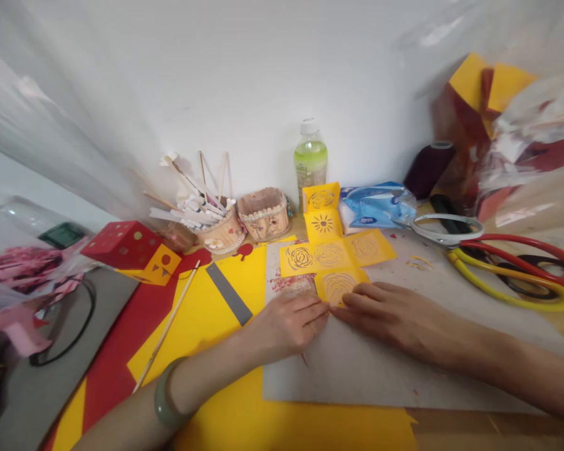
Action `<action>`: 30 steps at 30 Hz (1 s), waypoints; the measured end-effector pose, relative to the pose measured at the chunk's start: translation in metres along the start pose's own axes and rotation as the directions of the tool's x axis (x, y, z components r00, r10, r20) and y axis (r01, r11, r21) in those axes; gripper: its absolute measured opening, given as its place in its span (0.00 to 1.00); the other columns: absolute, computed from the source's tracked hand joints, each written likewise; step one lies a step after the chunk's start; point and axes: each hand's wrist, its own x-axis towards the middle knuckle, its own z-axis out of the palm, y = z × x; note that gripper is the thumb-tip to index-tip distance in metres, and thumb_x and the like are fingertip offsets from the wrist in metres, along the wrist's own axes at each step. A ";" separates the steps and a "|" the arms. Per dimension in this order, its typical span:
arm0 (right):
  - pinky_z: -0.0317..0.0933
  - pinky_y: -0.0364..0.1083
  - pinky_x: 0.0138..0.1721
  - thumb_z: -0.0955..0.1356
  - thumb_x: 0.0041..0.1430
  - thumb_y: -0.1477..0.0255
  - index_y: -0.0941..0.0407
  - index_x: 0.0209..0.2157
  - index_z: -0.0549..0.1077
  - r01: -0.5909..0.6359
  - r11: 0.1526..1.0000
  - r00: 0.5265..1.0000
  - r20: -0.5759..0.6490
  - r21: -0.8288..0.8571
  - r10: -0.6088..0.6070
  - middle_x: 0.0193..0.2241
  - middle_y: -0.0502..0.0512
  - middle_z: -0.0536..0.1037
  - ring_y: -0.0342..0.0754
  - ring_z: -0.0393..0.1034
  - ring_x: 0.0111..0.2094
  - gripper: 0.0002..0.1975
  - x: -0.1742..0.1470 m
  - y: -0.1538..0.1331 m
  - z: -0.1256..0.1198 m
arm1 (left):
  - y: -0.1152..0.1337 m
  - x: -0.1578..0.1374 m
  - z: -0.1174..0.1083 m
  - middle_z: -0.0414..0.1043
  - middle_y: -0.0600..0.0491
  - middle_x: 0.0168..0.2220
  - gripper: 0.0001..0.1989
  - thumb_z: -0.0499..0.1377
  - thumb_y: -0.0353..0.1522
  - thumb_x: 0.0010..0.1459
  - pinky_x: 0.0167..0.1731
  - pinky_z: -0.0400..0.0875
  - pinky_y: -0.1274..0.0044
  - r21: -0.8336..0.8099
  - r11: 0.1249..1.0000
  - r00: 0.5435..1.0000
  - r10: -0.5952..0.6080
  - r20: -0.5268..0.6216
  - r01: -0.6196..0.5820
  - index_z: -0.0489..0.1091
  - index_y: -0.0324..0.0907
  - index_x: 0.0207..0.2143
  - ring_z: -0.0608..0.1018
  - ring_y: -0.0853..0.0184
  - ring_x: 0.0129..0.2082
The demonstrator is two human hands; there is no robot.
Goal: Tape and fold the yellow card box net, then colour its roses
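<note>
From my end of the head camera, I judge the step in hand to be folding or creasing the nearest panel of the yellow cut-paper piece (329, 254), since both hands are gathered at its near edge. The left hand (291, 322) comes in from one side and the right hand (385, 310) from the other, their fingertips nearly meeting there, while the palms stand apart. I can see fingers on the paper's edge, but I can't tell whether either hand is pinching the sheet or only pressing it, because the undersides are hidden from me. I'd say the next move calls for light, even pressure along that edge, with the right fingers steadying the panel so the openwork design doesn't tear or buckle. The piece itself lies on the grey board (357, 385) on the worktop (455, 429), just beyond the hands; its patterned panels spread into a cross, with side panels reaching left and right of the middle one. Its farthest panel is tilted up, in front of the green-tinted bottle (311, 153) and beside the blue packet (373, 205). The grey strip (229, 293) rests apart from it, on the yellow sheet (225, 401) beyond my left forearm.
</note>
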 end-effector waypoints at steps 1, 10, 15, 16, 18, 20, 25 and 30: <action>0.63 0.50 0.35 0.56 0.63 0.74 0.62 0.49 0.66 0.006 1.000 1.000 0.005 0.009 -0.006 0.35 0.58 0.73 0.50 0.64 0.35 0.16 -0.002 0.002 0.000 | 0.000 0.000 0.000 0.75 0.50 0.41 0.12 0.48 0.25 0.62 0.40 0.74 0.74 0.002 1.000 1.000 0.002 0.008 -0.002 0.71 0.34 0.39 0.75 0.66 0.43; 0.62 0.48 0.33 0.55 0.64 0.73 0.59 0.35 0.72 -0.172 0.979 0.969 -0.160 0.112 0.189 0.31 0.57 0.73 0.48 0.65 0.32 0.17 0.001 -0.004 0.004 | -0.001 -0.001 0.000 0.75 0.52 0.41 0.12 0.48 0.26 0.62 0.38 0.73 0.76 -0.011 1.000 1.000 -0.010 -0.005 0.010 0.71 0.35 0.38 0.74 0.67 0.42; 0.61 0.47 0.30 0.56 0.63 0.74 0.59 0.27 0.69 -0.247 0.952 0.956 -0.118 0.179 0.270 0.28 0.57 0.70 0.47 0.63 0.29 0.15 0.018 -0.012 0.006 | 0.000 0.000 -0.001 0.75 0.50 0.41 0.11 0.49 0.26 0.62 0.39 0.72 0.75 0.042 0.999 1.000 0.005 0.007 -0.005 0.71 0.35 0.38 0.74 0.67 0.43; 0.61 0.47 0.29 0.56 0.63 0.75 0.59 0.27 0.69 -0.247 0.950 0.960 -0.086 0.191 0.266 0.29 0.57 0.70 0.47 0.63 0.29 0.15 0.019 -0.013 0.006 | 0.000 0.000 0.000 0.75 0.50 0.41 0.11 0.49 0.26 0.61 0.38 0.72 0.75 0.050 0.999 1.000 0.005 0.003 -0.006 0.71 0.35 0.37 0.74 0.67 0.43; 0.62 0.46 0.28 0.56 0.62 0.77 0.60 0.29 0.69 -0.245 0.945 0.967 -0.014 0.217 0.254 0.29 0.57 0.70 0.46 0.64 0.28 0.14 0.019 -0.013 0.006 | 0.000 -0.001 0.001 0.74 0.51 0.41 0.11 0.49 0.26 0.61 0.37 0.72 0.75 0.053 0.999 1.000 0.007 -0.004 -0.007 0.71 0.35 0.37 0.74 0.67 0.44; 0.63 0.45 0.27 0.55 0.62 0.79 0.60 0.30 0.68 -0.242 0.942 0.970 0.030 0.232 0.242 0.30 0.58 0.70 0.46 0.65 0.27 0.13 0.017 -0.012 0.006 | 0.000 -0.002 0.002 0.74 0.51 0.41 0.11 0.49 0.26 0.61 0.37 0.72 0.75 0.049 0.999 1.000 0.004 -0.004 -0.004 0.71 0.35 0.38 0.73 0.67 0.44; 0.62 0.43 0.25 0.56 0.57 0.84 0.60 0.31 0.69 -0.235 0.952 0.972 0.068 0.195 0.226 0.29 0.57 0.72 0.46 0.68 0.26 0.13 0.019 -0.007 0.006 | 0.000 -0.001 0.002 0.75 0.52 0.40 0.11 0.49 0.26 0.61 0.37 0.72 0.76 0.039 0.999 1.000 -0.027 -0.010 0.027 0.71 0.35 0.38 0.74 0.67 0.42; 0.56 0.41 0.19 0.54 0.55 0.87 0.59 0.28 0.68 -0.162 0.983 0.987 0.032 0.083 0.160 0.24 0.54 0.71 0.43 0.65 0.20 0.16 0.025 -0.003 0.008 | 0.000 0.001 0.001 0.75 0.53 0.39 0.13 0.48 0.26 0.62 0.34 0.72 0.77 0.031 0.999 0.999 -0.028 -0.032 0.029 0.72 0.35 0.35 0.75 0.67 0.40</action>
